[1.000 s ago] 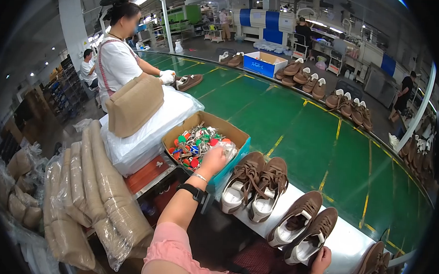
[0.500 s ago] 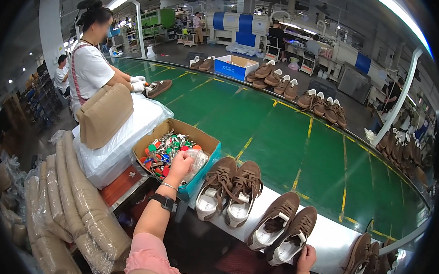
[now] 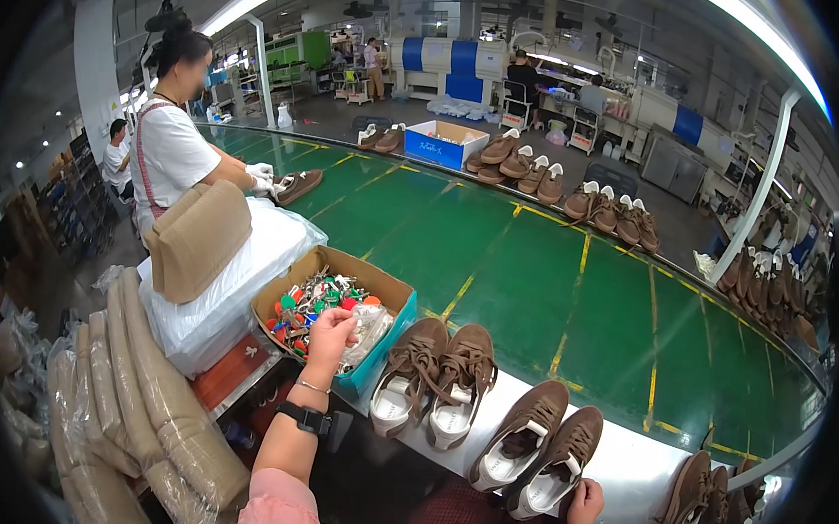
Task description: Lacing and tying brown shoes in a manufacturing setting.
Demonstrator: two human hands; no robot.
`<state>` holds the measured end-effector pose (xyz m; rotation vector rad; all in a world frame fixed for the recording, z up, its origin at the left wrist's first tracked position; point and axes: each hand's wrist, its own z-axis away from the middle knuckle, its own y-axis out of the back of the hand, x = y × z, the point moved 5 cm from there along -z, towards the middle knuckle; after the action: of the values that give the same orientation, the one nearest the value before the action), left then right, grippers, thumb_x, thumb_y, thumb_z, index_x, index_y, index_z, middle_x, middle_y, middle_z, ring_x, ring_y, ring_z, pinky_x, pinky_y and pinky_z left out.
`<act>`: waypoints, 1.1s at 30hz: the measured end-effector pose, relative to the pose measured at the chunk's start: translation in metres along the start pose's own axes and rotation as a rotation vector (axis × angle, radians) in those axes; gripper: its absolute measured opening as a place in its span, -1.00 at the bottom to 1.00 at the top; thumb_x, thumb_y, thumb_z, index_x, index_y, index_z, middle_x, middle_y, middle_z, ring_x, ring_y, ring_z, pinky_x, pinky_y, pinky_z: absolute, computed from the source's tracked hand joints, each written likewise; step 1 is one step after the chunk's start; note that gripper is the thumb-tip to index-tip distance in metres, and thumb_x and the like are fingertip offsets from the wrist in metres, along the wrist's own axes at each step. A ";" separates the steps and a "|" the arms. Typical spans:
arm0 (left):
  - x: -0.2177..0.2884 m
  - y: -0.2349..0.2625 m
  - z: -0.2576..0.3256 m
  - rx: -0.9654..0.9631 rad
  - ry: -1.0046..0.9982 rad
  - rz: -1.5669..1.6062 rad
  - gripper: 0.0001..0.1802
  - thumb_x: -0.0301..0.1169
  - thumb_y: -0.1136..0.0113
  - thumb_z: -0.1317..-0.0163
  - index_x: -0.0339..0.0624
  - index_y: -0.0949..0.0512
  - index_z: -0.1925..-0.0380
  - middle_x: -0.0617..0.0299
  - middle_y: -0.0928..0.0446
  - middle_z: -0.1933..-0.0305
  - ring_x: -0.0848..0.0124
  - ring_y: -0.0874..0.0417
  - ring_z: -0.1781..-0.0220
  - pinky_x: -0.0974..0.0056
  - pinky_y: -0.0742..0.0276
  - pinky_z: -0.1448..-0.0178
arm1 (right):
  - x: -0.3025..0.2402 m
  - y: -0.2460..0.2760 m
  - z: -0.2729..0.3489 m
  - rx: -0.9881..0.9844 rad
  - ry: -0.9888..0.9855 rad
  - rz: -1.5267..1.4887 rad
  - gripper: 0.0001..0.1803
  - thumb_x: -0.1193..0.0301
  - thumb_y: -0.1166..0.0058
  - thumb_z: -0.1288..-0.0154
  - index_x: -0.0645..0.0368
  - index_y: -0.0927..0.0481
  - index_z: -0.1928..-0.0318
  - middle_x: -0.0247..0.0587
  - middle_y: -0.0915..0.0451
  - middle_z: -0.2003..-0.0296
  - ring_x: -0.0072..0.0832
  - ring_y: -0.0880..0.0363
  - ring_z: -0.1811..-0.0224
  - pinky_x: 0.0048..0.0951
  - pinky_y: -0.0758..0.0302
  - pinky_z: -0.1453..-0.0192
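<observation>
Since a second ago, left hand (image 3: 332, 333) has slid leftward over the near side of the open box (image 3: 367, 283), off the clear plastic bag (image 3: 369, 335) there; right hand (image 3: 585, 505) stays beside a shoe. Left fingers curled, tips close together; can't tell whether they hold anything. Right fingers half-curled at the heel of the near brown shoe (image 3: 575, 442), well right of the box; can't tell if gripping. That shoe: matte brown upper, brown laces, pale lining, white insole with small dark print, toe pointing away. Its matching shoe (image 3: 536, 412) sits alongside, same colours, toe also away. Box is teal outside, plain brown inside, holding a jumble of small metal pieces (image 3: 320, 290) with red, green, blue and orange bits; bag lies toward its right side, contents unclear. Just right of box: second brown pair (image 3: 467, 358), laces loose, white heels toward the wearer. Left of box: white wrapped block (image 3: 236, 287) with a tan padded piece (image 3: 205, 239) on top. Beyond box: green work surface (image 3: 494, 265), yellow lines; far left of it, a co-worker in white gloves handling another brown shoe (image 3: 299, 186).
</observation>
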<state>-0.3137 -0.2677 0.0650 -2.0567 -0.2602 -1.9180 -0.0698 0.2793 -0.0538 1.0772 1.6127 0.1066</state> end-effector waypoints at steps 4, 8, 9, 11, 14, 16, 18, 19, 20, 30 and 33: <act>0.026 0.003 0.022 0.089 -0.123 0.150 -0.84 -0.49 -0.17 -0.16 -0.25 -0.46 0.26 0.30 -0.49 0.43 0.60 -0.48 0.54 0.52 -0.39 0.51 | 0.017 -0.003 -0.003 0.009 -0.056 -0.068 -0.85 0.46 0.02 -0.25 0.32 -0.54 0.35 -0.17 -0.53 0.49 -0.40 -0.50 0.44 -0.45 -0.44 0.28; 0.068 -0.016 0.089 -0.099 -0.096 0.162 -0.89 -0.52 -0.16 -0.16 -0.25 -0.46 0.31 0.27 -0.51 0.43 0.53 -0.50 0.52 0.45 -0.45 0.44 | 0.018 0.004 -0.015 0.025 -0.643 -0.648 -0.84 0.42 0.02 -0.29 0.27 -0.54 0.25 -0.25 -0.51 0.52 -0.58 -0.46 0.49 -0.59 -0.43 0.39; 0.087 -0.028 0.117 -0.211 -0.103 0.115 -0.92 -0.52 -0.15 -0.16 -0.25 -0.49 0.33 0.25 -0.52 0.42 0.52 -0.52 0.47 0.43 -0.47 0.39 | 0.000 0.012 -0.026 0.019 -0.572 -0.624 -0.84 0.43 0.02 -0.30 0.24 -0.53 0.19 -0.26 -0.50 0.52 -0.64 -0.45 0.48 -0.64 -0.41 0.43; 0.113 -0.059 0.161 -0.435 -0.346 -0.080 -0.94 -0.53 -0.16 -0.16 -0.25 -0.52 0.35 0.20 -0.54 0.41 0.45 -0.56 0.40 0.38 -0.49 0.31 | -0.042 0.020 -0.041 -0.055 -0.383 -0.600 -0.85 0.46 0.01 -0.29 0.26 -0.53 0.20 -0.26 -0.50 0.50 -0.63 -0.46 0.48 -0.64 -0.42 0.42; 0.112 -0.108 0.216 -0.682 -0.921 -0.317 -0.86 -0.51 -0.21 -0.09 -0.23 -0.53 0.31 0.12 -0.55 0.33 0.27 -0.59 0.36 0.28 -0.50 0.27 | -0.155 0.024 -0.047 -0.438 0.185 -0.436 -0.87 0.59 0.01 -0.23 0.33 -0.53 0.21 -0.26 -0.53 0.40 -0.54 -0.51 0.39 -0.56 -0.48 0.30; 0.106 -0.136 0.249 -0.748 -1.068 -0.373 -0.80 -0.52 -0.27 0.00 -0.21 -0.55 0.32 0.13 -0.55 0.29 0.18 -0.59 0.31 0.24 -0.52 0.22 | -0.179 0.004 -0.028 -0.782 -0.062 -0.886 -0.76 0.56 0.03 -0.27 0.31 -0.47 0.05 -0.16 -0.53 0.18 -0.44 -0.55 0.17 -0.45 -0.48 0.04; 0.096 -0.167 0.271 -0.811 -1.101 -0.297 -0.76 -0.51 -0.27 0.03 -0.19 -0.54 0.29 0.15 -0.55 0.24 0.21 -0.60 0.28 0.23 -0.51 0.21 | -0.198 -0.010 -0.009 -0.872 -0.208 -1.114 -0.69 0.51 0.06 -0.30 0.30 -0.40 -0.04 -0.14 -0.52 0.10 -0.42 -0.53 0.10 -0.41 -0.45 -0.04; 0.092 -0.174 0.279 -0.791 -1.097 -0.304 -0.76 -0.51 -0.27 0.03 -0.19 -0.54 0.29 0.15 -0.55 0.24 0.21 -0.60 0.28 0.23 -0.51 0.21 | -0.199 -0.014 -0.002 -0.863 -0.322 -1.218 -0.68 0.50 0.09 -0.31 0.30 -0.39 -0.06 -0.14 -0.52 0.09 -0.42 -0.52 0.07 -0.41 -0.44 -0.06; 0.087 -0.182 0.284 -0.727 -1.110 -0.294 -0.76 -0.53 -0.26 0.00 -0.21 -0.53 0.27 0.14 -0.54 0.25 0.21 -0.60 0.30 0.24 -0.51 0.23 | -0.197 -0.018 0.000 -0.838 -0.435 -1.318 -0.68 0.49 0.11 -0.33 0.30 -0.38 -0.08 -0.14 -0.52 0.09 -0.42 -0.51 0.05 -0.41 -0.43 -0.08; 0.056 -0.208 0.317 -0.819 -0.691 -0.156 -0.80 -0.59 -0.18 -0.10 -0.28 -0.50 0.23 0.08 -0.50 0.24 0.21 -0.58 0.27 0.26 -0.52 0.22 | -0.157 -0.003 0.015 -0.693 -0.487 -1.413 -0.83 0.45 0.03 -0.33 0.27 -0.47 0.13 -0.12 -0.59 0.30 -0.40 -0.61 0.32 -0.41 -0.58 0.20; 0.055 -0.214 0.326 -0.764 -0.886 -0.263 -0.81 -0.55 -0.21 -0.07 -0.25 -0.52 0.26 0.08 -0.53 0.17 0.15 -0.59 0.18 0.22 -0.55 0.12 | -0.156 0.004 0.012 -0.592 -0.519 -1.362 -0.89 0.45 0.00 -0.29 0.21 -0.49 0.22 -0.21 -0.58 0.32 -0.45 -0.57 0.28 -0.44 -0.53 0.15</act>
<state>-0.0773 0.0413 0.1253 -3.4580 0.0415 -1.1516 -0.0667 0.1701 0.0582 -0.5253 1.3789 -0.5291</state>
